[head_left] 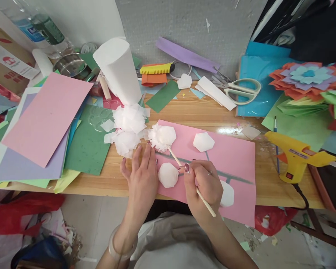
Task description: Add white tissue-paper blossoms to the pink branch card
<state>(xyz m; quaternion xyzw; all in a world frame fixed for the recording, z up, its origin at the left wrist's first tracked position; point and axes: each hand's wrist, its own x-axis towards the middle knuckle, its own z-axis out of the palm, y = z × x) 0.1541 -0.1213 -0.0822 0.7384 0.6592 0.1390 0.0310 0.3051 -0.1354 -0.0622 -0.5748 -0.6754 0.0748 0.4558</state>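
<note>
My right hand (204, 186) grips a thin pale wooden stick (205, 203) like a pen. Its far tip touches the lower edge of a ruffled white paper tuft (165, 137) on a pink sheet (238, 153). Painted grey-green lines cross that sheet. White many-sided paper pieces lie on it: one upper right (204, 142), one beside my left fingers (168, 175), and one (227, 193) partly behind my right hand. Palm down, my left hand (142, 179) rests with fingers stretched out, their tips near the ruffled tuft and the pink sheet's left edge.
Loose white tissue squares (128, 123) are heaped beyond my left hand. Stacked coloured paper (47, 119) covers the left side. Behind are a white roll (117, 71), a yellow cutter (156, 68) and scissors (242, 91). A yellow glue gun (296, 157) lies right.
</note>
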